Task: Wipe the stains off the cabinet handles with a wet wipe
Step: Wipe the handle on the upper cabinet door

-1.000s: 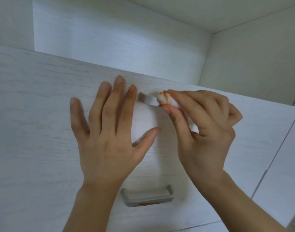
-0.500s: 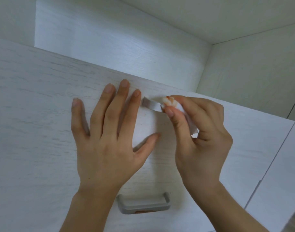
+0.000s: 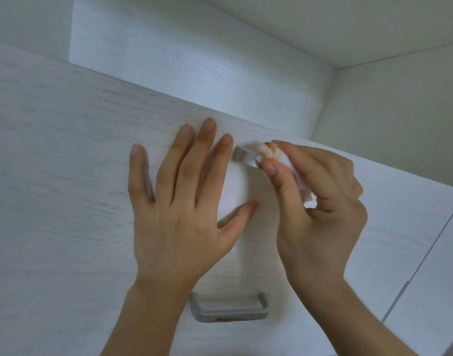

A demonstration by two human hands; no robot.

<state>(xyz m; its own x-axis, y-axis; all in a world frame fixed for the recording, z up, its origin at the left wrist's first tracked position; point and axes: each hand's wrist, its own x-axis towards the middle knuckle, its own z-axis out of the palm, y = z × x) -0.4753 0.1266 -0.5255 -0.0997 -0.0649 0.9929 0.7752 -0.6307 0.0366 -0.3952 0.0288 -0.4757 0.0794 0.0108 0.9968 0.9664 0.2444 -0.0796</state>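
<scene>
Orange-stained wet wipe (image 3: pixel 267 154), pinched by right hand (image 3: pixel 320 201), presses the upper handle (image 3: pixel 244 156), running left-right; left hand (image 3: pixel 179 201) flat beside.

Left hand (image 3: pixel 179 214) flat on cabinet door (image 3: pixel 66 176), fingers spread, just left of upper handle (image 3: pixel 244 156); index fingertip nearly touching handle's left end. Right hand (image 3: pixel 320 209) right of left hand, well apart at wrists, close at fingertips. Wet wipe (image 3: pixel 269 152) pinched between right thumb and fingers, pressed on upper handle's right part; rest of wipe trailing down inside right palm. Lower handle (image 3: pixel 229 308) below both hands, between the two forearms, on same door. Open shelf recess (image 3: pixel 194 60) above and behind door's top edge. Adjacent door panel (image 3: pixel 430 291) to the right, past a vertical seam.
</scene>
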